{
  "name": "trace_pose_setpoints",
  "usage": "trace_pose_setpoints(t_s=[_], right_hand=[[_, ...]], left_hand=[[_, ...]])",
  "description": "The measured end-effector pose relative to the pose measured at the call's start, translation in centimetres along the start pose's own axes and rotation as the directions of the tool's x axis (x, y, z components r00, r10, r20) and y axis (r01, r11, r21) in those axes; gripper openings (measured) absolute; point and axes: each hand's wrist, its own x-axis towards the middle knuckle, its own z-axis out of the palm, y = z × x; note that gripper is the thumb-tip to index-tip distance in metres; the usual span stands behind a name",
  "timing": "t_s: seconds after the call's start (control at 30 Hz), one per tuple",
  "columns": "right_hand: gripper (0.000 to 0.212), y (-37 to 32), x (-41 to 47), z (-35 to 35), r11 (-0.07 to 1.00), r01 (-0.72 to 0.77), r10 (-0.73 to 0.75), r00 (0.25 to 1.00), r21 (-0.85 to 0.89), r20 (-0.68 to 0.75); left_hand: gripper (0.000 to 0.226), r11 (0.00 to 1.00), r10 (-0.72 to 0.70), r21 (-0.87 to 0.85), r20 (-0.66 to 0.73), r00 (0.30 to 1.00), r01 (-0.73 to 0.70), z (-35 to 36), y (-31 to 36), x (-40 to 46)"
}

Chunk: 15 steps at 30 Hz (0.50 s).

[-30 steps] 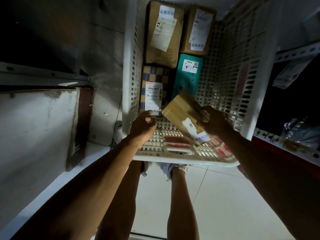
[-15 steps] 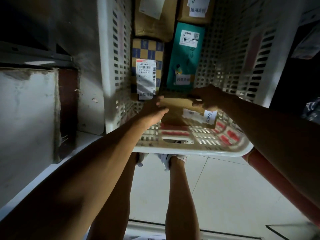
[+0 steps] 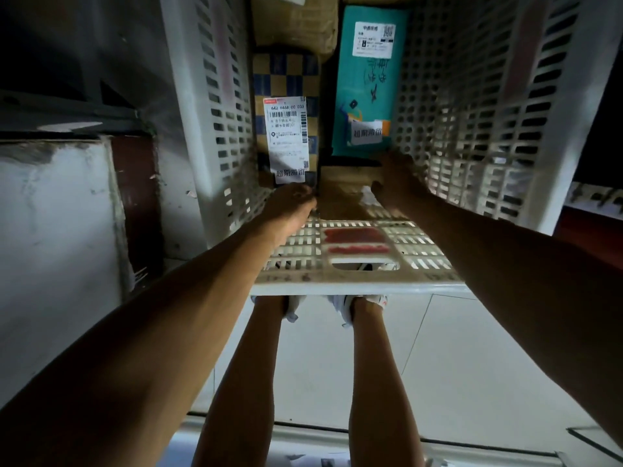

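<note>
Reaching with both arms over the near wall of a white slotted crate (image 3: 354, 286) and down inside it. Handling a brown box (image 3: 344, 197) that is lying flat on the crate's bottom, right against the crate's near wall and roughly midway between the crate's side walls. Clamping the right grip (image 3: 399, 185) on the box at the side toward the crate's right wall, with the thumb lying on the top face and the fingers curling past the edge that faces the crate's far end. Pressing the left grip (image 3: 291, 205) against the box at the side toward the crate's left wall; too dark there for telling whether it is wrapping round the edge or only resting on it.

Sharing the crate with three more parcels, all deeper in:
- a checked parcel (image 3: 286, 75) along the crate's left wall, carrying a long white label (image 3: 288, 129)
- a teal parcel (image 3: 367, 82) along the crate's right wall, carrying two white labels
- a tan parcel (image 3: 296, 28) toward the crate's far end, cut off by the frame

Showing a red sticker (image 3: 354, 242) on the crate's near wall, beside a handle slot. Standing on a pale tiled floor (image 3: 472, 382), bare legs and white shoes (image 3: 340, 303) just outside the crate's near wall.
</note>
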Motion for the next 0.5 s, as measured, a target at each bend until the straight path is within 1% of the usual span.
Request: trace_pose_setpoints(t_s=[0.07, 0.1, 0.13, 0.2, 0.23, 0.3, 0.33, 0.43, 0.5], right_hand=[[0.084, 0.1, 1.5, -0.1, 0.984, -0.045, 0.060, 0.995, 0.175, -0.080], [0.084, -0.2, 2.3, -0.5, 0.959, -0.062, 0.096, 0.989, 0.278, -0.111], [0.083, -0.3, 3.2, -0.7, 0.926, -0.090, 0.137, 0.985, 0.366, -0.105], [0.085, -0.8, 3.8, -1.4, 0.826, -0.176, 0.204, 0.979, 0.536, 0.007], [0.087, -0.8, 3.8, -1.7, 0.795, -0.194, 0.192, 0.979, 0.575, 0.066], [0.092, -0.5, 3.7, -2.1, 0.776, -0.171, 0.125, 0.985, 0.607, 0.118], [0.094, -0.2, 3.5, -2.2, 0.773, -0.151, 0.089, 0.987, 0.616, 0.130], [0.096, -0.1, 3.4, -2.5, 0.735, -0.146, 0.053, 0.986, 0.662, 0.159], [0.096, -0.6, 3.5, -2.7, 0.718, -0.118, 0.024, 0.989, 0.686, 0.145]], left_hand=[[0.023, 1.000, 0.009, 0.027, 0.006, 1.000, -0.009, 0.0, -0.2, 0.4], [0.023, 0.999, 0.014, 0.049, 0.011, 1.000, -0.015, 0.0, -0.3, 0.6], [0.024, 0.998, 0.019, 0.064, 0.009, 1.000, -0.019, 0.1, -0.3, 0.7], [0.024, 0.999, 0.005, 0.039, -0.011, 1.000, -0.005, 0.3, -0.2, 1.0], [0.024, 1.000, -0.004, 0.027, -0.021, 1.000, 0.004, 0.4, -0.2, 1.1], [0.023, 1.000, -0.021, 0.006, -0.019, 1.000, 0.021, 0.8, -0.3, 1.2], [0.022, 1.000, -0.027, -0.010, -0.013, 1.000, 0.027, 1.0, -0.5, 1.3], [0.022, 0.999, -0.043, -0.010, -0.020, 0.999, 0.043, 1.3, -0.7, 1.3], [0.021, 0.999, -0.043, 0.003, -0.025, 0.999, 0.043, 1.4, -1.0, 1.3]])
